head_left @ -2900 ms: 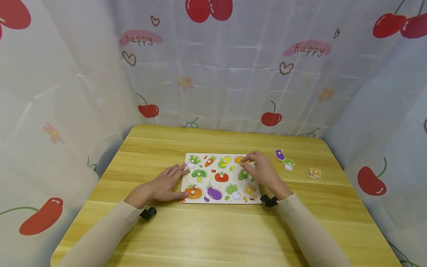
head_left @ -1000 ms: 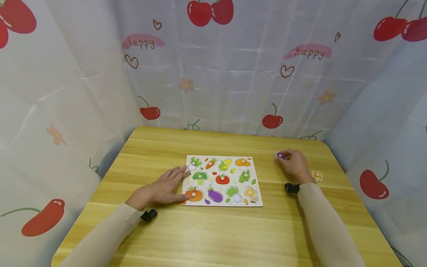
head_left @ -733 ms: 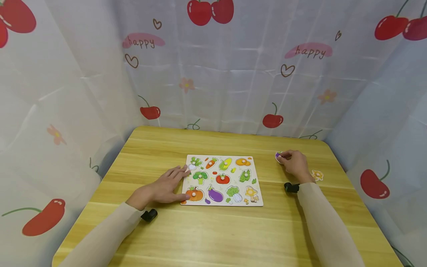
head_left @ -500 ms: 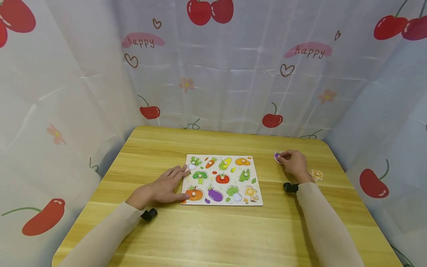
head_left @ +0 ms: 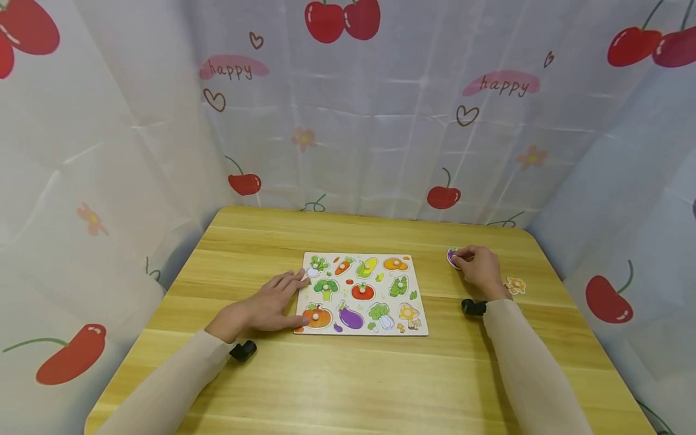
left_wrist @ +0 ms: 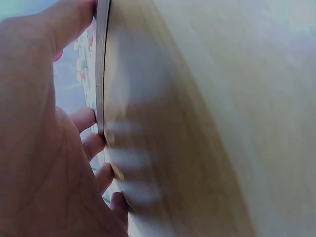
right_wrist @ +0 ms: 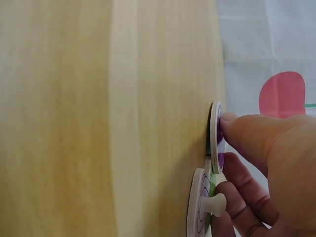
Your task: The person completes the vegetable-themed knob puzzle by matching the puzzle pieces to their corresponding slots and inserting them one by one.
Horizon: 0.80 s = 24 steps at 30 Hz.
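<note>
My left hand (head_left: 269, 302) rests at the left edge of the vegetable peg puzzle board (head_left: 337, 330), fingers spread and thumb over the pumpkin corner. In the left wrist view, its fingertips touch the board's edge (left_wrist: 102, 64). Right of the board, my right hand (head_left: 481, 270) pinches the eggplant puzzle piece (head_left: 451, 257). In the right wrist view, the thumb lies on this eggplant piece (right_wrist: 215, 138), whose knob is hidden. Close by is the bok choy piece (right_wrist: 197, 207) with its white knob standing up; my hand covers it in the head view.
A mushroom piece (head_left: 515, 285) lies on the wooden table (head_left: 348, 386) to the right of my right hand. Several knobbed pieces sit in the board, while its eggplant, bok choy and mushroom places show no knobs. Cherry-print curtains (head_left: 375, 121) hang around the table.
My right hand has left the board's upper right corner and moved right to the eggplant piece, which has turned and shifted slightly. My left hand has stayed at the board's edge.
</note>
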Available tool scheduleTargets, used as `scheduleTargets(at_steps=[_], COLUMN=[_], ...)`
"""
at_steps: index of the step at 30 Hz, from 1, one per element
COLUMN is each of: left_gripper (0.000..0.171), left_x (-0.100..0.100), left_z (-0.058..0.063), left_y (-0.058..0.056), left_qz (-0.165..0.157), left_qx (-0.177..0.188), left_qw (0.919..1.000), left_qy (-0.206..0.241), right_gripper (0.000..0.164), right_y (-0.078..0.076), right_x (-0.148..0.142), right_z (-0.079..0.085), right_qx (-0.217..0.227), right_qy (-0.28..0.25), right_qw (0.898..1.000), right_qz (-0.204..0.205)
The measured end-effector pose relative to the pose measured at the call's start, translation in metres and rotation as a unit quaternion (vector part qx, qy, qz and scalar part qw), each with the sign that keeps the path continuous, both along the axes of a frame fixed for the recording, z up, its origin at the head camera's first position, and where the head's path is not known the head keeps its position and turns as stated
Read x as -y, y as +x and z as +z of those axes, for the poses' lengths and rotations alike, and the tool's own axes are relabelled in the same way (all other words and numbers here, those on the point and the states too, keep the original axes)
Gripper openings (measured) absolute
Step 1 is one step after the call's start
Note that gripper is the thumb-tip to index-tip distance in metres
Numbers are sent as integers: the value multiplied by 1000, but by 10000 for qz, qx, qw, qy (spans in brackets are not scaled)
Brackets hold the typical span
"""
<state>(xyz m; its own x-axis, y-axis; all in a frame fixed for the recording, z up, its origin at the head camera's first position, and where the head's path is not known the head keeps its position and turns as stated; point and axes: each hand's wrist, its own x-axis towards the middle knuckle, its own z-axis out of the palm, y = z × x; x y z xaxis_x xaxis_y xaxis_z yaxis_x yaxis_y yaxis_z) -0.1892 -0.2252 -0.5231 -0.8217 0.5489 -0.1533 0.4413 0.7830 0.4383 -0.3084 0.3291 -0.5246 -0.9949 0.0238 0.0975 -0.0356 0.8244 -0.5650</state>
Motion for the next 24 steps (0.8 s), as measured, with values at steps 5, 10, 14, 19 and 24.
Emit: scheduleTargets(at_steps=[5, 10, 14, 19, 24], left_gripper=[104, 104, 104, 104, 104], left_x=[-1, -1, -1, -1, -1], left_z=[1, 2, 2, 1, 2], left_y=[0, 0, 0, 0, 0], left_qz=[0, -5, 25, 15, 1], left_qx=[-26, -48, -38, -51, -31], left_qw=[10000, 10000, 10000, 10000, 10000], left_qy=[-7, -3, 22, 18, 2], right_gripper=[31, 29, 29, 28, 28], right_y=[3, 7, 8, 10, 16], right_x=[2, 5, 7, 11, 17], right_z=[4, 7, 9, 9, 12], right_qx=[-79, -192, -266, -313, -370], right_qy=[-30, -60, -45, -17, 30], right_qw=[9999, 9998, 9996, 9995, 9993], right_qz=[-58, -38, 25, 55, 99])
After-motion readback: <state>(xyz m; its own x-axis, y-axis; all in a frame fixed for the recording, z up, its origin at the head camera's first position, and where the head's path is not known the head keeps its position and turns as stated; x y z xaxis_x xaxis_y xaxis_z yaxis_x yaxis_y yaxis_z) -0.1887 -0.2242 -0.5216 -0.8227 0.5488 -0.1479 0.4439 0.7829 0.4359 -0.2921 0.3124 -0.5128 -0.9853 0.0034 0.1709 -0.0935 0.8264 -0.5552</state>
